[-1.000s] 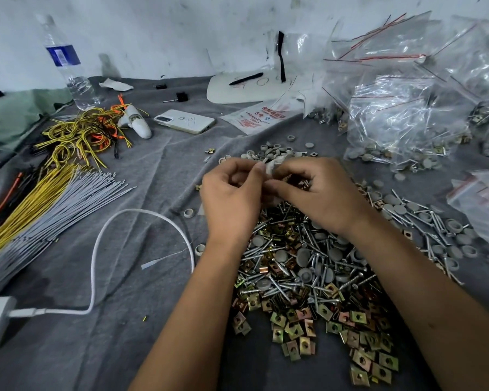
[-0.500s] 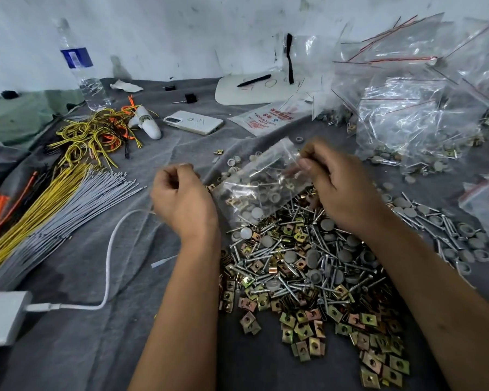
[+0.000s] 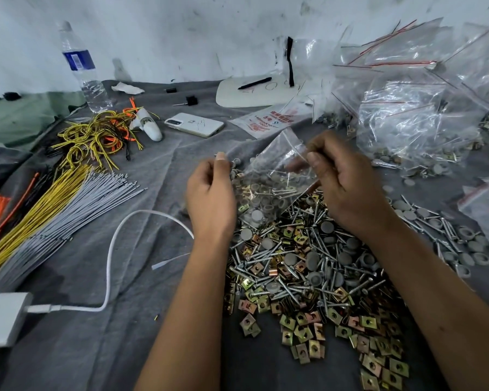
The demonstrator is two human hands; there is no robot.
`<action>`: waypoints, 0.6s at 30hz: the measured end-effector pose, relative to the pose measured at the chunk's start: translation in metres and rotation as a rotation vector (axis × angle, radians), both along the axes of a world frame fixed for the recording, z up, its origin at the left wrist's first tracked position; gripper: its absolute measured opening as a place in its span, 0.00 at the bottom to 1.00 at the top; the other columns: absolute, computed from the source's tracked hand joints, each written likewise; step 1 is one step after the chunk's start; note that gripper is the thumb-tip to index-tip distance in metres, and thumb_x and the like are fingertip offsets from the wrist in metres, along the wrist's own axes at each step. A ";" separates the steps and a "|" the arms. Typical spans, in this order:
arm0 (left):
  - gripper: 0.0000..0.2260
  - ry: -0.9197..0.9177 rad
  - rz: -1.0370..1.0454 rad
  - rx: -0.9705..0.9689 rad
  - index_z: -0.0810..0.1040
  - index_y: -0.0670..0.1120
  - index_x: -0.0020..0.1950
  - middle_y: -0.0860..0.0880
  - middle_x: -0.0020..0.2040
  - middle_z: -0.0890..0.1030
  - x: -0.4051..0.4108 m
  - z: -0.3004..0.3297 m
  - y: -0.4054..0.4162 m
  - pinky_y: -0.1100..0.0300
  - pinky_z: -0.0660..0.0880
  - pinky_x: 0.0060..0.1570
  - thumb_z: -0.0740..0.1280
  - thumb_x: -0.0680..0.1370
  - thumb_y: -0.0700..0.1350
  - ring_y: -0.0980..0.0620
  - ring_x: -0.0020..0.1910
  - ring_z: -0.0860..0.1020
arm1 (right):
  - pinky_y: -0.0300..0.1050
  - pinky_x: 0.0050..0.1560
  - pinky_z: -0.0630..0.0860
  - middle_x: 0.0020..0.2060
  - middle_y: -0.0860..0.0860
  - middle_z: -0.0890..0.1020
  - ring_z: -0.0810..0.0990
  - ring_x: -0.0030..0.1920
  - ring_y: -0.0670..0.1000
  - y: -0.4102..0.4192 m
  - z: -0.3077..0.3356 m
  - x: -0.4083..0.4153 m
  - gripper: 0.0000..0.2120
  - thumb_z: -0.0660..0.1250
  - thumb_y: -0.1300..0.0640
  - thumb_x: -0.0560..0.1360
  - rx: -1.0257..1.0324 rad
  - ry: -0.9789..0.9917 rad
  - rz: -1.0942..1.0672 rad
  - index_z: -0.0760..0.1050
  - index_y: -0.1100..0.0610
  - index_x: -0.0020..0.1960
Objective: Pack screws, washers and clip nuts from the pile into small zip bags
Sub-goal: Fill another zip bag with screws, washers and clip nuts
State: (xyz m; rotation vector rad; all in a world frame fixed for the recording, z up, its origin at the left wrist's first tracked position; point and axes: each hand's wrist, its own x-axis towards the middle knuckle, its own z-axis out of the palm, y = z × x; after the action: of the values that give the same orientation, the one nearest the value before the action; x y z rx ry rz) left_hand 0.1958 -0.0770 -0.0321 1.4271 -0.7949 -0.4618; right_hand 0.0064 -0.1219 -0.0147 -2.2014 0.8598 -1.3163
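Screws, washers and clip nuts form a heaped pile [image 3: 308,266] on the grey cloth [image 3: 96,348], with square brass-coloured clip nuts [image 3: 302,334] nearest, silver screws [image 3: 283,252] and round grey washers [image 3: 311,258] mixed above them. Over the pile's far edge a small clear plastic zip bag [image 3: 268,176] is held up between both hands. The right hand [image 3: 347,187] pinches the bag's upper right edge between thumb and curled fingers; the left hand [image 3: 212,198] has its fingers curled with the thumb raised at the bag's left edge, and whether it actually grips the plastic I cannot tell. To the left a white cable [image 3: 116,249] loops across the cloth to a white charger block [image 3: 3,317], beside bundles of grey, yellow and orange wires [image 3: 48,210]. Farther back lie a white phone [image 3: 194,124], a tangle of yellow and orange wire [image 3: 96,136], a clear water bottle with a blue label [image 3: 84,71], and at right a heap of filled clear bags [image 3: 415,117].
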 end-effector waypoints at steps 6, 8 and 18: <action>0.13 -0.116 0.093 -0.167 0.81 0.46 0.44 0.50 0.41 0.83 -0.002 0.003 0.003 0.54 0.76 0.46 0.62 0.82 0.51 0.52 0.44 0.81 | 0.50 0.49 0.81 0.48 0.46 0.86 0.84 0.52 0.41 0.002 0.000 0.001 0.07 0.59 0.60 0.85 0.036 0.011 0.001 0.73 0.63 0.54; 0.13 -0.090 0.114 -0.242 0.80 0.46 0.41 0.52 0.36 0.80 -0.002 0.005 0.003 0.56 0.73 0.39 0.62 0.82 0.49 0.53 0.38 0.77 | 0.43 0.48 0.81 0.48 0.46 0.86 0.84 0.52 0.39 0.002 0.000 0.002 0.06 0.59 0.60 0.85 0.038 0.012 -0.001 0.73 0.62 0.53; 0.23 -0.108 -0.307 -0.047 0.79 0.42 0.45 0.38 0.37 0.81 -0.029 0.007 0.006 0.44 0.82 0.33 0.70 0.76 0.63 0.38 0.33 0.82 | 0.34 0.49 0.77 0.49 0.50 0.85 0.82 0.49 0.42 0.000 -0.003 0.005 0.06 0.70 0.64 0.79 -0.097 0.221 0.070 0.82 0.60 0.54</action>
State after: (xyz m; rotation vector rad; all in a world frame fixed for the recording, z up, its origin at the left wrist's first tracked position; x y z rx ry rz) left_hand 0.1673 -0.0706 -0.0253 1.2993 -1.1128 -0.5998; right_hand 0.0119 -0.1215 -0.0172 -2.4642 0.8027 -1.1188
